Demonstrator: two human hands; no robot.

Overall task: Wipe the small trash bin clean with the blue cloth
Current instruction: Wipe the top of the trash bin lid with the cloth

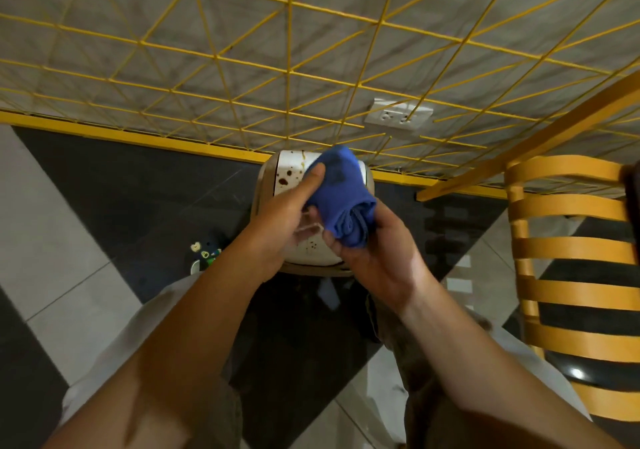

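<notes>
The small trash bin (291, 173) stands on the floor against the wall, seen from above. It has a white lid with a beige rim, and dark brown spots and a drip mark stain the lid. The blue cloth (341, 192) is bunched up above the lid, held between both hands. My left hand (289, 218) touches the cloth's left side with the thumb stretched along it. My right hand (372, 247) grips the bunched lower end of the cloth. Both hands hide much of the lid.
A yellow wire grid (287, 67) covers the grey wall behind the bin, with a white double socket (398, 116) on it. A yellow wooden chair (568, 240) stands at the right. A small decorated object (204, 254) lies on the black and white floor tiles at the left.
</notes>
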